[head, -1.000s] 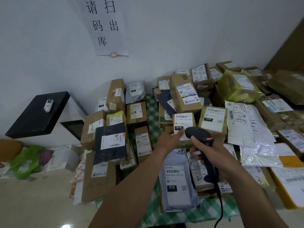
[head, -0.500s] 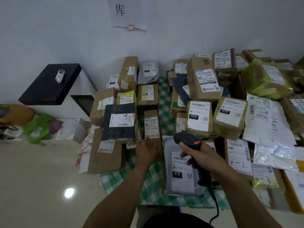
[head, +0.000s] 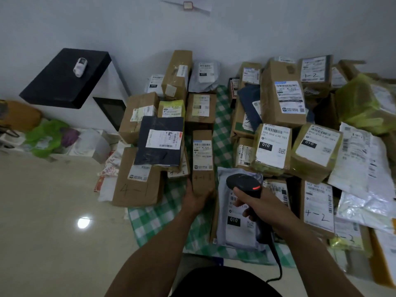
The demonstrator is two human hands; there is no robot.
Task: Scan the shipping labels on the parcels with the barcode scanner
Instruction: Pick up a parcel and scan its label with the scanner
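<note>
My right hand (head: 261, 205) grips a black barcode scanner (head: 244, 183) with a red light, its cable trailing down toward me. The scanner hovers over a grey poly mailer (head: 235, 230) with a white label marked 010. My left hand (head: 195, 199) holds the near end of a narrow brown box (head: 202, 159) marked 4-1, which carries a white shipping label. Many labelled cardboard parcels lie packed around them on a green checked cloth (head: 154, 217).
A larger brown box marked 4-1 (head: 137, 185) lies left of my left hand. A box marked 4-2 (head: 318, 207) and white mailers (head: 362, 168) crowd the right. A black-topped cabinet (head: 64, 78) stands at the left wall. Tiled floor (head: 53, 243) spreads left.
My left hand moved left from the 010 box to the narrow 4-1 box and took hold of its near end. The scanner came down over the grey mailer. The view tilted down.
</note>
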